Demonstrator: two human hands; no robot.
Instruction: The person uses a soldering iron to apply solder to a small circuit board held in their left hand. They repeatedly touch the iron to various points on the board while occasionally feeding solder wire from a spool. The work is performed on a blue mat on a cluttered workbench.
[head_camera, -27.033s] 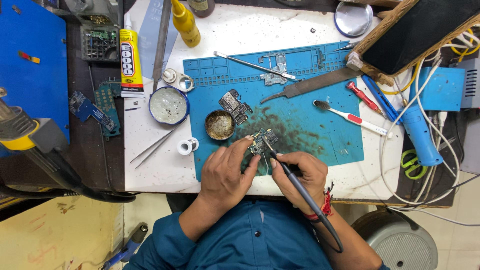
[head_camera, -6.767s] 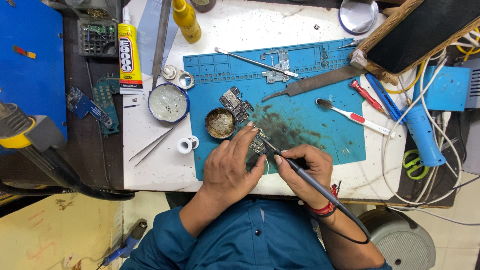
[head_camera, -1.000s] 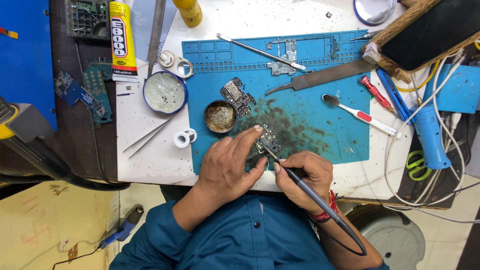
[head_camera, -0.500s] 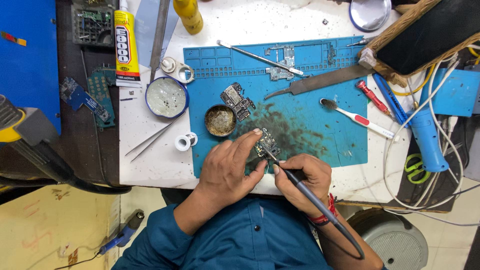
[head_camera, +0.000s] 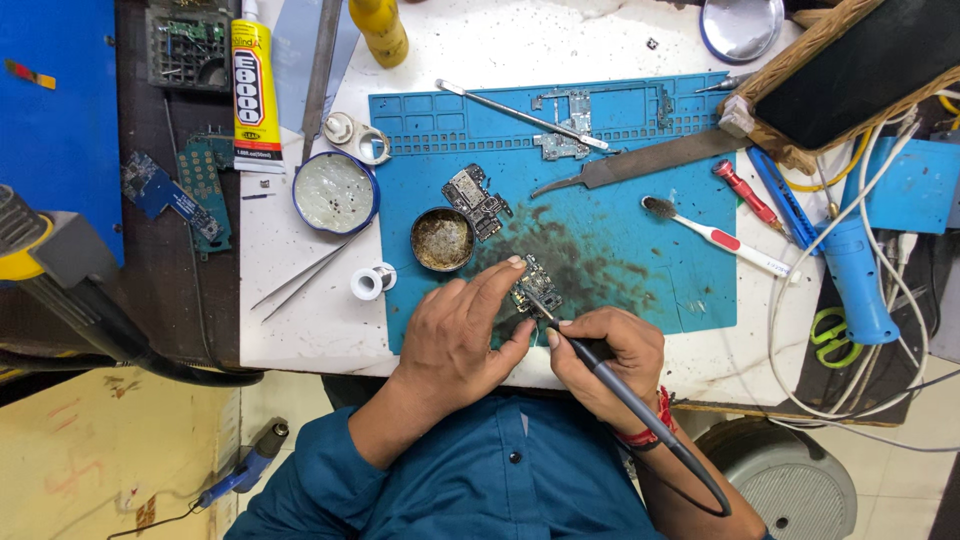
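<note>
My left hand (head_camera: 462, 335) rests on the blue work mat (head_camera: 600, 240), its fingers pinning a small circuit board (head_camera: 538, 286) near the mat's front edge. My right hand (head_camera: 606, 352) grips a black soldering iron (head_camera: 600, 365) like a pen, and its tip touches the board. The iron's cable trails back past my right wrist. Another small circuit board (head_camera: 477, 200) lies on the mat just beyond, next to a round tin of brown flux (head_camera: 441, 239).
Tweezers (head_camera: 300, 282), a solder spool (head_camera: 371, 282) and a round blue-rimmed tin (head_camera: 335, 192) lie left of the mat. A glue tube (head_camera: 256, 90), metal file (head_camera: 640, 165), toothbrush (head_camera: 715, 235), red screwdriver (head_camera: 745, 195) and blue hot-air handle (head_camera: 860, 270) with cables lie around.
The view has shifted slightly. Both hands stay on the small board, with the iron tip still on it.
</note>
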